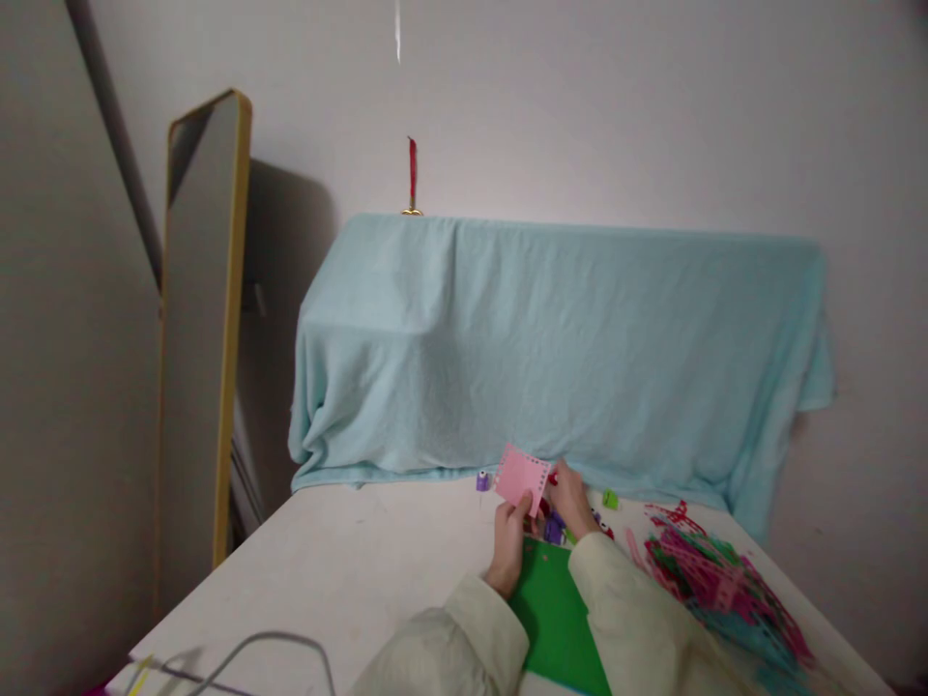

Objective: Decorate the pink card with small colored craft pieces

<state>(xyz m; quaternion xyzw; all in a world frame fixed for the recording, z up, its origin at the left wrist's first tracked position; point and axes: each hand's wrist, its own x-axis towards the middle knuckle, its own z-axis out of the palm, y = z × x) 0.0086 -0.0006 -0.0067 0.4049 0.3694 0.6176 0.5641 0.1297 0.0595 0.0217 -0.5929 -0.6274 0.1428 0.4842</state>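
A square pink sheet (521, 477) with small holes along its edges is pinched in my left hand (509, 541), thumb on its front face. At its right edge my right hand (570, 498) is closed with the fingertips on a small red piece (553, 478), too small to name. I cannot tell whether that piece touches the sheet. Below both hands lies a green sheet (555, 619), partly covered by my right sleeve. Small purple pieces (555, 528) lie between my hands, partly hidden. A small purple piece with a white eye-like dot (482, 480) stands left of the pink sheet.
To the right is a tangled heap of pink, red, green and blue strips (725, 590) on the white table (348, 570). A small green piece (610, 499) lies near the back edge. Light blue cloth (551, 338) hangs behind. A gold-framed mirror (199, 348) leans at left.
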